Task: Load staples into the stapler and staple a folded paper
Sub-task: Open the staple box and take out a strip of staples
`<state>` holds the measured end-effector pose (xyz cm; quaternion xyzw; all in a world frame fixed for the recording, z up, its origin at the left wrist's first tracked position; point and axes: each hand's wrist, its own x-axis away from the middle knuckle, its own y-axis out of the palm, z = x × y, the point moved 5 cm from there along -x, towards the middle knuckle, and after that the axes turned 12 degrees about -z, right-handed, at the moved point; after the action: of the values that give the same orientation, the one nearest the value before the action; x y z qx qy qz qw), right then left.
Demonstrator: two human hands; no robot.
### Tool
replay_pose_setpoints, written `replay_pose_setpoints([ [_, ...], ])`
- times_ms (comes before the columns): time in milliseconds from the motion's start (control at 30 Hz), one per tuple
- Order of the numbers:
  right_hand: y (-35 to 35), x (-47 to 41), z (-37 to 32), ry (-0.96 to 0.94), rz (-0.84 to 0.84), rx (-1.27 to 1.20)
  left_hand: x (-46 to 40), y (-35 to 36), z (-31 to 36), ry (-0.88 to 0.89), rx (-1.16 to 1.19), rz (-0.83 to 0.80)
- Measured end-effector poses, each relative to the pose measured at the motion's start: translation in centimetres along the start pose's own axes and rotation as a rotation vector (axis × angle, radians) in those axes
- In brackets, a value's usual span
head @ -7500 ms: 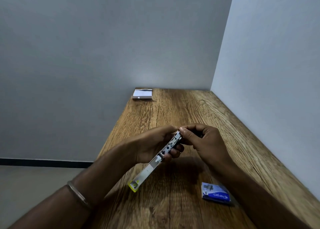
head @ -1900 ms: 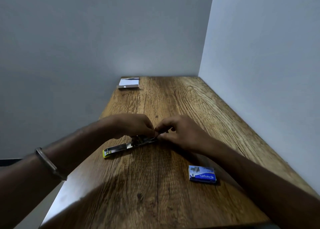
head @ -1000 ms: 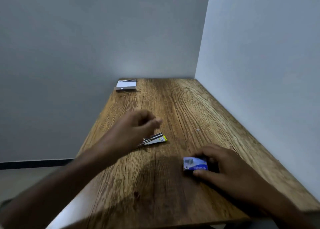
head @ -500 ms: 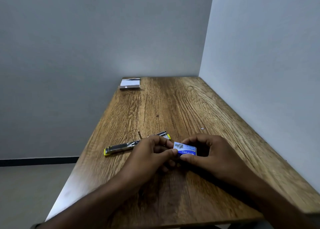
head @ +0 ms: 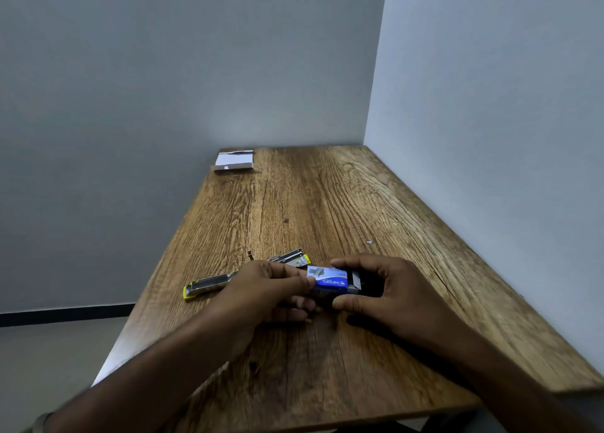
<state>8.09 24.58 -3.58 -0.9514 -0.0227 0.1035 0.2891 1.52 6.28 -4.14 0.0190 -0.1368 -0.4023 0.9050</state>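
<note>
Staple box: small, blue, right end open; held just above table centre-near. Left hand pinches its left end; right hand grips its right end. Stapler: opened flat, yellow-tipped, just beyond left hand.

The worktop is seen as wood with a pronounced grain and a matt, faintly sheened finish. The stapler is shown in bright, reflective metal, capped with yellow plastic ends. The staple box is made of printed blue card with a slight gloss. The folded paper appears white and matt.
</note>
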Motion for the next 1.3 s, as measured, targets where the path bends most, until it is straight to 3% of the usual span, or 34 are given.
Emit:
replay_pose_setpoints([
  [200, -0.8, 0.4, 0.6, 0.026, -0.002, -0.020, 0.2, 0.2, 0.3, 0.028, -0.059, 0.038],
  [333, -0.5, 0.5, 0.5, 0.028, -0.049, -0.009, 0.6, 0.9, 1.5, 0.279, -0.894, 0.136],
  [400, -0.3, 0.5, 0.3, 0.011, -0.060, 0.024, 0.6, 2.0, 1.7, 0.387, -1.069, 0.126],
  [633, -1.8, 1.2, 1.0, 0.035, 0.014, 0.118, 0.2, 1.5, 1.6, 0.400, -1.033, 0.165],
  [900, -1.9, 0.9, 1.0, 0.074, -0.023, 0.115, -0.6, 1.3, 1.1, 0.368, -1.100, 0.147],
  [1067, -2.2, 0.1, 0.1, 0.074, -0.088, 0.144, -1.2, 1.9, 1.0, 0.374, -1.155, 0.141],
  [1300, -2.5, -2.1, -2.1, 0.066, -0.332, 0.466, -1.3, 1.9, 1.1, 0.385, -1.150, 0.127],
])
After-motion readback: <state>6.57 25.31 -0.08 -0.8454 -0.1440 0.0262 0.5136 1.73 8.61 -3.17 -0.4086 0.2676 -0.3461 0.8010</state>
